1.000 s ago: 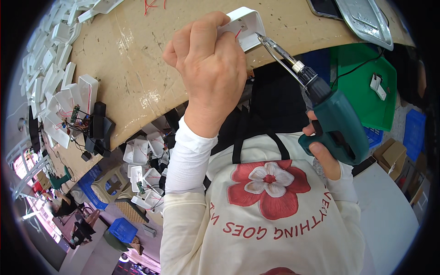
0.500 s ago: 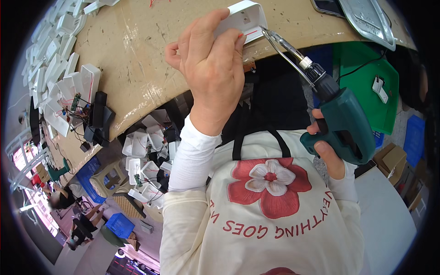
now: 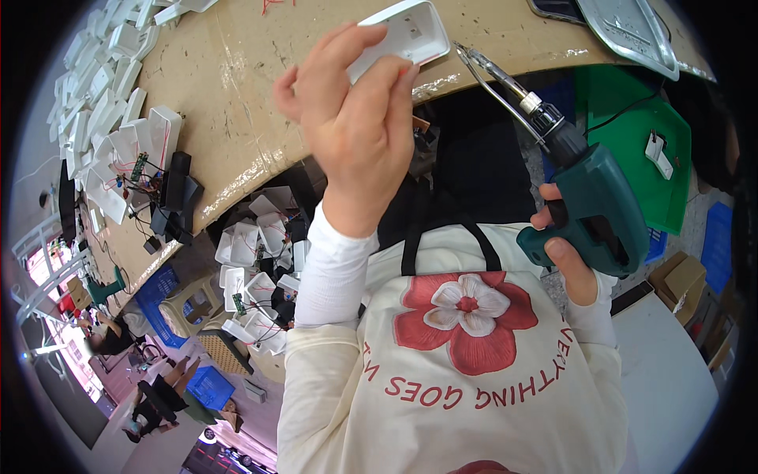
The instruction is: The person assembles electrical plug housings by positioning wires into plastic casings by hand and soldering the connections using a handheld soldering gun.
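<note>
My left hand [image 3: 355, 134] is closed round the near left part of a white plastic case [image 3: 412, 30], an open shallow box on the bench. Its thumb and a finger pinch at the case's near wall, with a speck of red at the fingertips. A thin red wire shows along that wall. In my right hand [image 3: 570, 268] is a dark green soldering gun [image 3: 604, 205], fingers round the handle and one at the trigger. Its metal tip and the thin feed tube beside it point at the case's right end, a small gap away from it.
White cases [image 3: 103, 87] pile up on the bench's left, beside wired black parts [image 3: 170, 201]. More cases with circuit boards [image 3: 241, 245] sit below the bench edge. A metal tray [image 3: 632, 35] lies far right, above a green bin [image 3: 663, 118]. People work at lower left.
My left hand and the white case have shifted a little left. The soldering tip, which was at the case's edge by the red wire, is now apart from it.
</note>
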Demonstrator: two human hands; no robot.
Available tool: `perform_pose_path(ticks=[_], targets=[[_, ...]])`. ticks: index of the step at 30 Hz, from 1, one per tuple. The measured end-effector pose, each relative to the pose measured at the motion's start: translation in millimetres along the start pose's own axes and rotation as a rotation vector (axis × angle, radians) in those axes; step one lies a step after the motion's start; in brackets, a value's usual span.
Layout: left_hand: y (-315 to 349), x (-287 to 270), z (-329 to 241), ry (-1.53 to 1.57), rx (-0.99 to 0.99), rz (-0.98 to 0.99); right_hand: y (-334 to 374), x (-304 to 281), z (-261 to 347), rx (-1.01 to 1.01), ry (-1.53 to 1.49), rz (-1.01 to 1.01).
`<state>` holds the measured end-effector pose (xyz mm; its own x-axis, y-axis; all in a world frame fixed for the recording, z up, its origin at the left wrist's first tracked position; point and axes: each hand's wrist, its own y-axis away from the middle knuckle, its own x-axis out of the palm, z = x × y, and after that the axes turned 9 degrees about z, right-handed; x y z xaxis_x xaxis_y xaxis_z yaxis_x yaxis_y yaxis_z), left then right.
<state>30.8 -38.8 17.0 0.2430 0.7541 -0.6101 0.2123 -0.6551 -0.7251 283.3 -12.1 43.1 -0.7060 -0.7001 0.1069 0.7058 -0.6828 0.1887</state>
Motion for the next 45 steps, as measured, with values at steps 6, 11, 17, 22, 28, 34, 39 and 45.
perform_pose_path(ticks=[6, 11, 17, 22, 28, 34, 39, 45], targets=[[-17.0, 11.4, 15.8, -0.112, 0.064, 0.121, -0.4, -0.7, 5.6, -0.024, -0.013, 0.010], [-22.8, 8.6, 14.8, -0.116, 0.084, 0.185, -6.5, 2.0, 8.9, 0.011, 0.033, -0.023], [-21.7, 9.7, 16.3, -0.113, 0.053, 0.194, -13.8, 10.7, 11.8, 0.079, 0.047, -0.048], [-25.9, 7.2, 13.3, -0.175, 0.080, 0.255, -18.4, 6.4, 10.8, 0.038, 0.041, 0.051], [-23.7, 9.6, 11.9, -0.148, 0.030, 0.246, -23.8, 15.2, 13.2, 0.106, 0.088, -0.040], [-25.6, 9.0, 12.1, -0.185, 0.062, 0.252, -25.8, 16.3, 12.3, 0.097, 0.110, -0.059], [-26.6, 9.0, 9.9, -0.192, 0.058, 0.259, -30.0, 14.5, 10.9, 0.083, 0.170, -0.011], [-34.7, 60.2, 35.9, 0.405, 0.415, -0.463, -33.3, 17.6, 13.4, 0.081, 0.209, 0.016]])
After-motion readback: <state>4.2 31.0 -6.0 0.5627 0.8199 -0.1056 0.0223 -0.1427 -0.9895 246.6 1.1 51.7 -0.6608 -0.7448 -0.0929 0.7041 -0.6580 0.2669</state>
